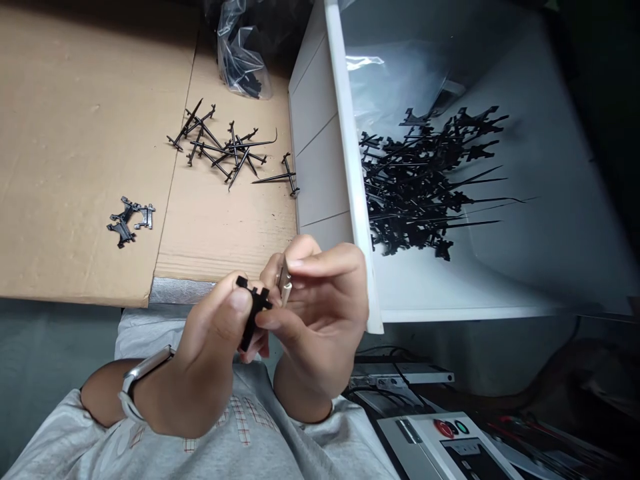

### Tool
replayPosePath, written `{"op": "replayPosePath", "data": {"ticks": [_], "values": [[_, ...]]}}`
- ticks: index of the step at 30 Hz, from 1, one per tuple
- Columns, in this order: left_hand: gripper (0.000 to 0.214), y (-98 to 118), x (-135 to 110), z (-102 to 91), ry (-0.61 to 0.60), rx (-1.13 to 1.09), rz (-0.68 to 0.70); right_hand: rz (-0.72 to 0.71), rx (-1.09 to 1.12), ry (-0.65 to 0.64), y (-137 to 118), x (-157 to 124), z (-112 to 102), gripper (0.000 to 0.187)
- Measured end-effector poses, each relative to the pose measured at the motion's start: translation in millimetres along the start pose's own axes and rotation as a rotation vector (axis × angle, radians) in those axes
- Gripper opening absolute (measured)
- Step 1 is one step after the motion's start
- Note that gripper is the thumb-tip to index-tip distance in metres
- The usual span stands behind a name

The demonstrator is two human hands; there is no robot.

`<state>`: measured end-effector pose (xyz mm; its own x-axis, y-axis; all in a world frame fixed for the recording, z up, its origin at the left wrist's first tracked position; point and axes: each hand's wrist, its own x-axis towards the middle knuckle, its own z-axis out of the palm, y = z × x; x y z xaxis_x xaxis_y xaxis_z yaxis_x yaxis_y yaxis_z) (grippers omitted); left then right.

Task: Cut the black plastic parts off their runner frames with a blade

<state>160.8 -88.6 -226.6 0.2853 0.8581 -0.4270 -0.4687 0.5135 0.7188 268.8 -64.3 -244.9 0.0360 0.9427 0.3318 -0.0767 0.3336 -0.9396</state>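
Both hands meet close in front of my chest, below the cardboard edge. My left hand (pixel 200 360), with a watch on its wrist, pinches a small black plastic part (pixel 253 313) with a notched head. My right hand (pixel 320 313) is closed too, gripping a small silver metal piece (pixel 285 283) between thumb and forefinger, right against the black part. On the cardboard (pixel 75 133) ahead lies a loose pile of black spiked parts (pixel 227 147). A few finished-looking black and silver pieces (pixel 130 220) sit to the left.
A white bin (pixel 350 167) at the right holds several black spiked parts (pixel 425 180). A clear plastic bag (pixel 240 53) with black parts lies at the back. A control box with red and green buttons (pixel 450 430) sits at the lower right.
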Motion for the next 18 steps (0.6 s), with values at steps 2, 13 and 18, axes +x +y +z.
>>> {"op": "replayPosePath", "data": {"ticks": [2,13,18], "values": [[0.039,-0.4,1.5,-1.9,-0.025,0.014,0.020,0.051,0.072,-0.103,2.0,0.5,-6.1,0.024],[0.029,19.4,17.4,-28.8,0.004,0.763,0.613,0.380,0.345,-0.099,-2.5,5.7,-11.2,0.011],[0.021,18.0,16.4,-31.1,0.089,0.739,0.628,0.502,0.393,-0.011,-3.8,7.9,-5.7,0.018]]}}
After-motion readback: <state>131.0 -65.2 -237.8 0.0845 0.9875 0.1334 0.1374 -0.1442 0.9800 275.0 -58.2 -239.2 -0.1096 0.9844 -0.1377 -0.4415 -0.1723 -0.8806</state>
